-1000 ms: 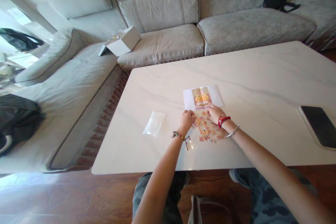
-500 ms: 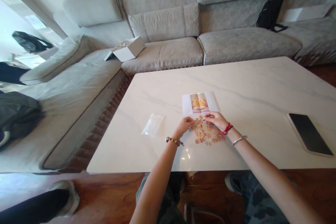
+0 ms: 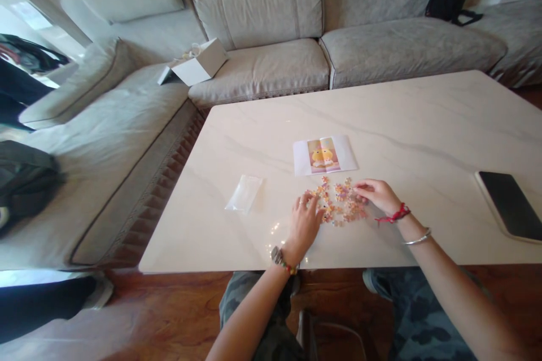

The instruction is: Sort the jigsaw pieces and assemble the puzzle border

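Small orange, yellow and pink jigsaw pieces [image 3: 341,192] lie in a loose pile on a white, grey-veined table [image 3: 402,124]. The left hand [image 3: 305,223], its fingers bent and slightly parted, covers the pile's left side; the right hand [image 3: 381,196] has thumb and forefinger close together at the right edge. Whether either grips a piece cannot be told. Just beyond lies a creased white printed sheet [image 3: 324,155]; a clear plastic bag [image 3: 244,194] lies to the left, a black-screened phone [image 3: 513,203] well to the right. Behind, a grey sofa [image 3: 262,67] bears a white box [image 3: 201,66].
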`<state>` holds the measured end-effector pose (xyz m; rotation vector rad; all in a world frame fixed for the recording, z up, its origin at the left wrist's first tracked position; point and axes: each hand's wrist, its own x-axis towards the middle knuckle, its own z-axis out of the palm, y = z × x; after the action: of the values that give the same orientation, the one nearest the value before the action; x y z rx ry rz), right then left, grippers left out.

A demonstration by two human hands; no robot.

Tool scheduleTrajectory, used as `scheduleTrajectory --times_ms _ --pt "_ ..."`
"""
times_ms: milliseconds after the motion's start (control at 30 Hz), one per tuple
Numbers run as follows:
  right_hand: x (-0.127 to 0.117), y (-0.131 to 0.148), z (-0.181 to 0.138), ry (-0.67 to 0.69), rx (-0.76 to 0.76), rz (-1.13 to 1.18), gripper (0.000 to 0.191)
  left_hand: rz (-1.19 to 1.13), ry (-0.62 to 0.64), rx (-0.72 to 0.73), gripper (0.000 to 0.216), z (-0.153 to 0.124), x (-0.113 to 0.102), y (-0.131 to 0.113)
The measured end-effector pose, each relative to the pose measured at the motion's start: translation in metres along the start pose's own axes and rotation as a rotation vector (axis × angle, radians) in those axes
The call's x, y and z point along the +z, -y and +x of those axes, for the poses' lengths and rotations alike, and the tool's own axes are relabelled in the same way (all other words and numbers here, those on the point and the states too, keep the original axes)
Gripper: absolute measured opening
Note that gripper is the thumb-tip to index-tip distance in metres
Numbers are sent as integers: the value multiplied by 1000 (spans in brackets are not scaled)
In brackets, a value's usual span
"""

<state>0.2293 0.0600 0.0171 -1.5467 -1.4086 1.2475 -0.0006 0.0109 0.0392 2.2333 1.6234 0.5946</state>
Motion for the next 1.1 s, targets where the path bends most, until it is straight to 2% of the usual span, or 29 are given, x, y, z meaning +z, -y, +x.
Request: scheduleTrajectory --times_ms 133,200,367,500,567,700,800,867,967,1033,1100 --pt "-40 -25 5 -41 29 -229 17 147 82 129 25 -46 9 -6" --pt "-46 -31 7 -67 37 -348 13 159 64 97 20 -55 14 1" --pt "-41 -30 8 -203 -56 -601 11 82 -21 -31 19 -38 14 32" --pt "-30 -12 7 -264 -217 -708 14 64 -45 -51 22 -17 10 49" --pt "-16 3 12 -181 -329 -712 16 62 -45 -42 23 -14 10 49" --pt "26 29 35 165 -510 -786 25 74 2 -8 23 -24 13 43" --pt "49 36 54 327 -577 -878 15 62 36 9 24 -33 14 38" --pt "56 36 61 357 -618 -922 8 38 58 25 22 -35 14 37" --pt "59 36 64 354 -655 -961 7 8 70 17 20 -33 15 34" --pt "54 38 60 335 -674 -964 10 -4 70 -2 20 -31 16 32" --pt "41 39 53 258 -689 -920 13 -13 78 -11 19 -30 18 31"
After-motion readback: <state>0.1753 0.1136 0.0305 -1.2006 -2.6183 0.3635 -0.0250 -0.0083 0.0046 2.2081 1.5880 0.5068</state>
